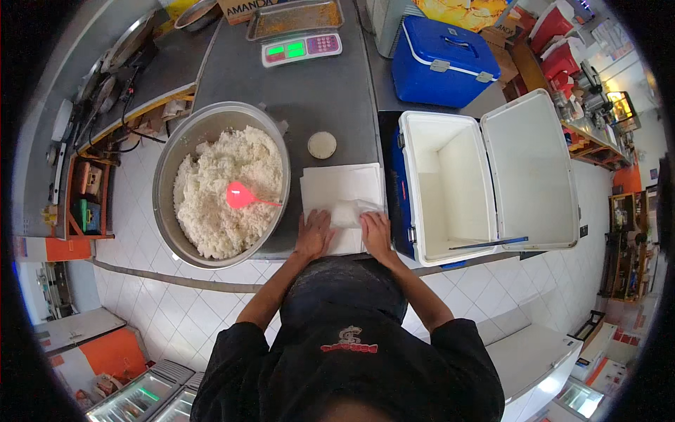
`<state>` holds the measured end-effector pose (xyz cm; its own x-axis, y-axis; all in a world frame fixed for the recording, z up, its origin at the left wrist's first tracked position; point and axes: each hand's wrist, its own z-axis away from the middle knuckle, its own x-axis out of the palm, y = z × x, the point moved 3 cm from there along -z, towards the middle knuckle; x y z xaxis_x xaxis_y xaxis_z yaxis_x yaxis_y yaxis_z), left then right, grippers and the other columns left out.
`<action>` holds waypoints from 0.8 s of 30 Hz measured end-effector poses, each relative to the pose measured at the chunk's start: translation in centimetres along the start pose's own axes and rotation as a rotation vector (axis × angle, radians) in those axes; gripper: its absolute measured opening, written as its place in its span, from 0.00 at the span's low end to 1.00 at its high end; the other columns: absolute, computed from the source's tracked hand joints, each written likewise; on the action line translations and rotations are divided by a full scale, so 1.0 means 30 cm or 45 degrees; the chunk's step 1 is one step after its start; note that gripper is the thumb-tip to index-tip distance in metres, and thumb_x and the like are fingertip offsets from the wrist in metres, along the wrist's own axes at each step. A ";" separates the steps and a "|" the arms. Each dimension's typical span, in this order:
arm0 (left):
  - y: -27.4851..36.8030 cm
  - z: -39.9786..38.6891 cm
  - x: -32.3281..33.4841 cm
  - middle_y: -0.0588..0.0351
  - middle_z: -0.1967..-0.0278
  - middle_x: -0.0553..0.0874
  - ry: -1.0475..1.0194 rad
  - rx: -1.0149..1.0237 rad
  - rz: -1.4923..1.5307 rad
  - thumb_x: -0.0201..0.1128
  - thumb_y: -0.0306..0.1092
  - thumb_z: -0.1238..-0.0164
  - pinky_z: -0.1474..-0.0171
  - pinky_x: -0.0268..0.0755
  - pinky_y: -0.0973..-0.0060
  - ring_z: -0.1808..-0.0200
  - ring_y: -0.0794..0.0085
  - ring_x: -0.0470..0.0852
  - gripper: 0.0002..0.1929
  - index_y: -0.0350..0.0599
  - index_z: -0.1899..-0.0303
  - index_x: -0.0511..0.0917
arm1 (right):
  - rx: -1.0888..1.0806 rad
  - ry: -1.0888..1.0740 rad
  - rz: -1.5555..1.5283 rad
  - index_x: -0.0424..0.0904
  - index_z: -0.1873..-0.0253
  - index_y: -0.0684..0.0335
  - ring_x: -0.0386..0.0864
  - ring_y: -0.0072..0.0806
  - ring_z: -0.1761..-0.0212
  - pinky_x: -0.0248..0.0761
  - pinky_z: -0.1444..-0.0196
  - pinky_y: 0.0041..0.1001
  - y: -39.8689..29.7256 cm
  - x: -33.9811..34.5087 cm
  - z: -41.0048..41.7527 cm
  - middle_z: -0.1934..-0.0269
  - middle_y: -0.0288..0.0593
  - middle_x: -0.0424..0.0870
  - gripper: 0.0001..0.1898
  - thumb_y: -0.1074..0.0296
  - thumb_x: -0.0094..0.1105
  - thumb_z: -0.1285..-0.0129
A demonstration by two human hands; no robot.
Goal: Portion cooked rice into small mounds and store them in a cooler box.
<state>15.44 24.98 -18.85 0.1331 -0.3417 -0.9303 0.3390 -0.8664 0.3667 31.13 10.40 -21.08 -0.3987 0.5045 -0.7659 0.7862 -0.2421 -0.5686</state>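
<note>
A white paper-wrapped bundle (347, 213) lies on a stack of white paper sheets (337, 182) at the counter's near edge. My left hand (315, 233) rests on the sheets at the bundle's left end, fingers apart. On its right end lie the fingers of my right hand (376, 231); whether they grip it is hard to tell. To the left stands a large metal bowl (163, 174) heaped with white rice (227, 158). A pink plastic scoop (240, 195) lies on the rice. Beyond the sheets sits a small round container with white contents (321, 145).
An open white-lined cooler (456, 184) stands at the right, its lid (532, 174) swung outward. Behind it is a closed blue cooler (445, 63). A digital scale (301, 50) and a metal tray (294, 21) sit farther back on the dark counter (316, 89).
</note>
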 end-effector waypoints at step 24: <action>-0.055 -0.029 0.013 0.42 0.54 0.85 0.244 0.082 0.546 0.59 0.23 0.34 0.45 0.75 0.56 0.51 0.49 0.84 0.29 0.39 0.31 0.64 | -0.153 -0.125 -0.022 0.79 0.46 0.72 0.75 0.47 0.43 0.71 0.40 0.36 0.002 -0.026 -0.008 0.48 0.53 0.80 0.15 0.77 0.55 0.38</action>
<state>15.74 26.58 -19.82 0.4202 -0.6053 -0.6761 0.1583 -0.6847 0.7114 31.61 10.20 -20.45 -0.4523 0.4229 -0.7852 0.8273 -0.1298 -0.5465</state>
